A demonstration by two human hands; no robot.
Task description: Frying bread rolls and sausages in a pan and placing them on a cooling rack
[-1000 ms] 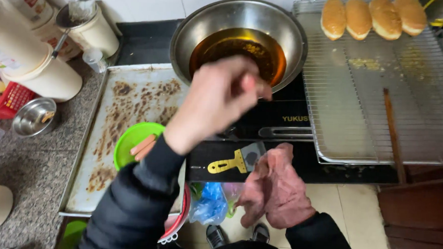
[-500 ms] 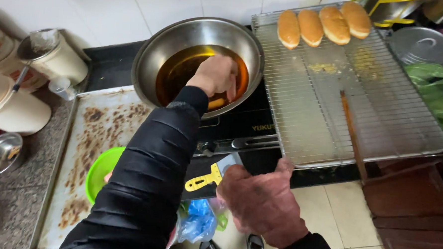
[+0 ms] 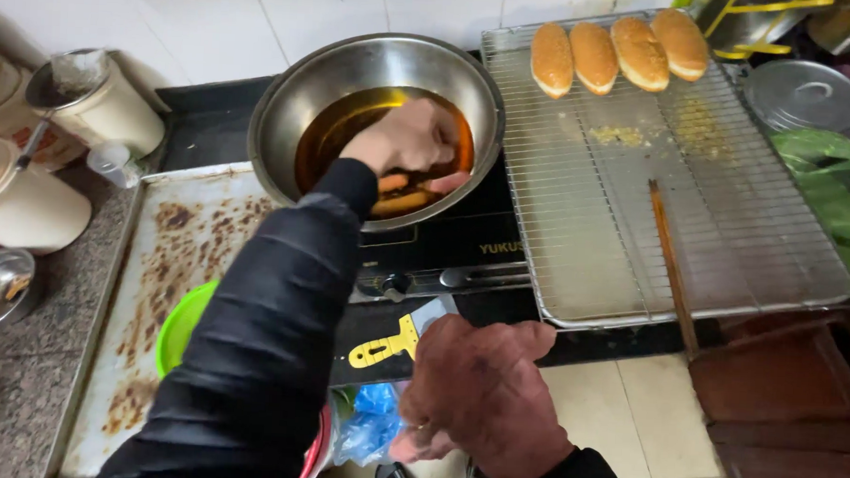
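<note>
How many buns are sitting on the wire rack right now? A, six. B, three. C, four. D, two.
C: four buns lie in a row at the far edge of the wire rack.

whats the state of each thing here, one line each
left hand: over the pan, fingers curled, placing sausages
right hand: low by the counter edge, holds nothing that shows
pan: on the cooker, holding oil
sausages: lying in the oil
buns: four in a row at the rack's far end
rack: mostly bare, some crumbs
chopsticks: lying on the rack
tray: crumb-stained
</note>
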